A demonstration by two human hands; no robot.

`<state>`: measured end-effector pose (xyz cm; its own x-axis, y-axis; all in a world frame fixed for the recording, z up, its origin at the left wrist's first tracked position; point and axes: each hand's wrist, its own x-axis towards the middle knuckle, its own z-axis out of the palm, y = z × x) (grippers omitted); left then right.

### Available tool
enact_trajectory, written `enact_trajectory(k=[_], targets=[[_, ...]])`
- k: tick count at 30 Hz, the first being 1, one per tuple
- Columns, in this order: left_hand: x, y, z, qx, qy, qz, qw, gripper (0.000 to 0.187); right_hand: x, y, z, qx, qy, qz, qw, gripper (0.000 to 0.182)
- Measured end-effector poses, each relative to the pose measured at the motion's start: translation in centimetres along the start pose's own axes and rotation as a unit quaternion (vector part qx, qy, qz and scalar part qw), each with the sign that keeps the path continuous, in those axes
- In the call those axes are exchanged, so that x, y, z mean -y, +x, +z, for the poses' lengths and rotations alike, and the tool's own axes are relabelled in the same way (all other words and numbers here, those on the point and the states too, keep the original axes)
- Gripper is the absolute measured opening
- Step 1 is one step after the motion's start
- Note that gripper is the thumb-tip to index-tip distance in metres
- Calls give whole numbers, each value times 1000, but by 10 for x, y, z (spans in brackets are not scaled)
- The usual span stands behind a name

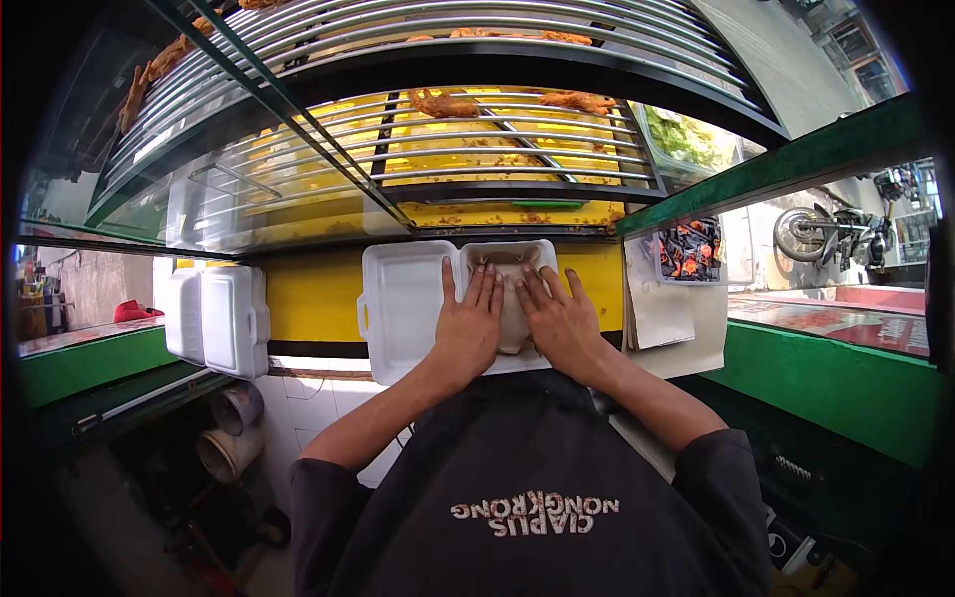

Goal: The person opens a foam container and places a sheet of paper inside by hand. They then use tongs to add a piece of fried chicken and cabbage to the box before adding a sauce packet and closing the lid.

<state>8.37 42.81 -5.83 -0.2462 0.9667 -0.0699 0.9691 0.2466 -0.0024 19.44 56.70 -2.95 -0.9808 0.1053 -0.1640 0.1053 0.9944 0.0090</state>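
An open white foam takeaway box (408, 298) lies in front of me on the yellow counter, its two halves side by side. Brown paper (515, 298) lines the right half, creased at its upper corners. My left hand (472, 323) rests with fingers stretched out along the left side of the paper, over the box's middle fold. On the paper's right side lies my right hand (560, 320), its fingers spread flat near the box's right wall. Neither hand grips anything.
Closed foam boxes (235, 318) stand to the left. Paper sheets (659, 308) and a tub of red and black sachets (688, 249) sit to the right. Ahead, glass and a metal rack (338, 139) hold fried chicken pieces (443, 103). A green frame bar (766, 164) slants across the right.
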Motion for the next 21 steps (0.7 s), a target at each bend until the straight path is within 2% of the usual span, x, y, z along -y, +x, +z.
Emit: enact_trajectory(k=[1, 3, 11, 13, 19, 20, 21], targets=[[-1, -5, 0, 12, -25, 3, 1000, 60, 5, -1, -3, -3, 0, 0, 1000, 49], [1, -5, 0, 24, -49, 0, 998, 61, 16, -7, -10, 90, -12, 7, 996, 41], [7, -3, -9, 95, -67, 16, 993, 71, -14, -7, -3, 56, 20, -72, 996, 29], [5, -4, -2, 80, -68, 5, 994, 71, -16, -13, -14, 111, 72, -72, 989, 26], [0, -4, -10, 71, -37, -16, 997, 67, -24, -10, -9, 113, 102, -81, 985, 24], [0, -4, -13, 62, -31, -19, 997, 64, -23, -11, -12, 111, 100, -84, 985, 24], [-3, -8, -22, 61, -31, -22, 997, 64, -22, -12, -14, 55, 95, -92, 990, 24]])
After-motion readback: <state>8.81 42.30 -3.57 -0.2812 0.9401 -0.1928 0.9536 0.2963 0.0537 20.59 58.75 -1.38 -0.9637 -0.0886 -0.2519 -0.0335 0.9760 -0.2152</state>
